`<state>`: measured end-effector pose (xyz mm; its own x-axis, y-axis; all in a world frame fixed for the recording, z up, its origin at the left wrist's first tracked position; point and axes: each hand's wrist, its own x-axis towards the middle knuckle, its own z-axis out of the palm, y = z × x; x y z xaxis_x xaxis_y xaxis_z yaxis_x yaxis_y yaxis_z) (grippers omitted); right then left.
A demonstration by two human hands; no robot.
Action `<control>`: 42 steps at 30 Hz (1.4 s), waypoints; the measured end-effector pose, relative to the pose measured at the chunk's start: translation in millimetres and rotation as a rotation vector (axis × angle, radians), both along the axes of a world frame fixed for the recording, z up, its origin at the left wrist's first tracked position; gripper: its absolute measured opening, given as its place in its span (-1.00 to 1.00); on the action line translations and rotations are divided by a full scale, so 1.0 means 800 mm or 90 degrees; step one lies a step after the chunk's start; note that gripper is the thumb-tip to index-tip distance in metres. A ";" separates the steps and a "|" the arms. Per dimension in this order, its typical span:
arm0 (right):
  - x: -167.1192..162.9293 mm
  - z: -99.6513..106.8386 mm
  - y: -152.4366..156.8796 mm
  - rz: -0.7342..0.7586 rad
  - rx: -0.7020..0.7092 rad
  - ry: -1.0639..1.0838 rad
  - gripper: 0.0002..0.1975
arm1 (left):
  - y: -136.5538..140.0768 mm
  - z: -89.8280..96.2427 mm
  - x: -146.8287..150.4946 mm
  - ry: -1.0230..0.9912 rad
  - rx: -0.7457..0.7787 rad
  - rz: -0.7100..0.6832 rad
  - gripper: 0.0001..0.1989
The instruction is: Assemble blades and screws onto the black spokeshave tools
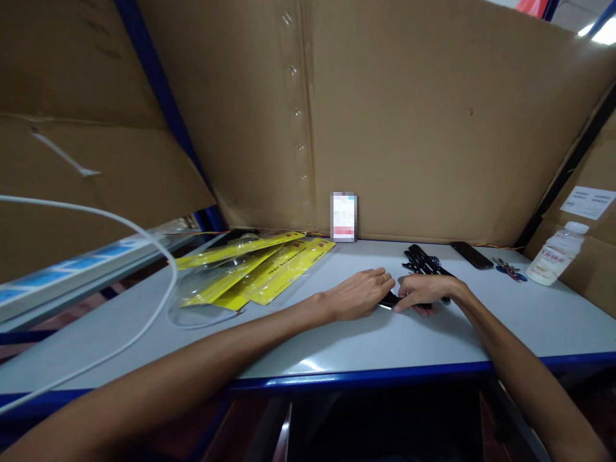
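Both my hands are low over the grey tabletop, close together. My left hand [362,294] is closed around one end of a slim black object [389,300] with a bright edge; its kind cannot be made out. From the other side my right hand [426,290] grips the same object, thumb pointing toward the left hand and fingers curled beneath. Much of the object is hidden by the hands. Just behind the right hand lies a pile of black tools or parts [418,255], partly covered by that hand.
Yellow cards with clear plastic packaging [283,266] lie in a heap on the left. A phone [343,217] leans on the cardboard wall [409,128]. To the right are a dark case [471,255], keys [509,269] and a white bottle [556,256]. A white cable [158,240] loops at left.
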<state>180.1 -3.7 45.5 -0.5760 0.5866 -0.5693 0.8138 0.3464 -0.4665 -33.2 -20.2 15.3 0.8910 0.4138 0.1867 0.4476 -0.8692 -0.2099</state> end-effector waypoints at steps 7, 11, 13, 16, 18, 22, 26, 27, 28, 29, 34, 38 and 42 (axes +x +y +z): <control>0.001 0.005 -0.004 -0.045 0.001 -0.010 -0.60 | 0.002 -0.011 0.001 -0.077 0.001 0.021 -0.88; 0.015 0.017 -0.013 -0.104 0.020 -0.081 -0.66 | -0.003 -0.014 0.003 -0.119 0.014 0.025 -0.80; 0.025 0.024 -0.016 -0.102 0.033 -0.120 -0.64 | -0.006 -0.013 0.004 -0.123 0.021 0.012 -0.78; 0.032 0.029 -0.016 -0.103 0.076 -0.157 -0.64 | -0.009 -0.010 0.005 -0.109 0.034 -0.002 -0.78; 0.028 0.026 -0.012 -0.121 0.161 -0.180 -0.67 | -0.010 -0.009 0.006 -0.098 0.043 -0.004 -0.79; 0.003 0.004 0.003 -0.172 0.431 -0.174 -0.70 | -0.008 -0.015 0.007 -0.091 0.045 -0.004 -0.78; -0.004 -0.010 0.017 -0.230 0.609 -0.140 -0.71 | -0.004 -0.023 0.006 -0.101 0.034 -0.008 -0.78; -0.002 -0.010 0.018 -0.230 0.623 -0.145 -0.71 | -0.004 -0.024 0.006 -0.102 0.027 -0.005 -0.78; 0.001 -0.010 0.019 -0.228 0.629 -0.156 -0.71 | -0.003 -0.025 0.006 -0.101 0.022 -0.002 -0.78; 0.005 -0.009 0.019 -0.224 0.627 -0.174 -0.71 | -0.003 -0.025 0.006 -0.099 0.018 0.001 -0.78; 0.012 -0.010 0.015 -0.174 0.551 -0.256 -0.70 | -0.003 -0.024 0.006 -0.092 0.007 0.009 -0.79; 0.013 -0.006 0.013 -0.171 0.524 -0.268 -0.70 | -0.003 -0.023 0.007 -0.086 -0.016 0.012 -0.79; 0.028 0.012 0.011 -0.192 0.478 -0.236 -0.65 | -0.003 -0.023 0.006 -0.094 -0.026 0.008 -0.80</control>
<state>202.8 5.5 55.3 -0.1921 0.9770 -0.0930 0.9734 0.2018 0.1083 -28.4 -22.4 -3.5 0.8496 0.4348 0.2985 0.4821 -0.8698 -0.1052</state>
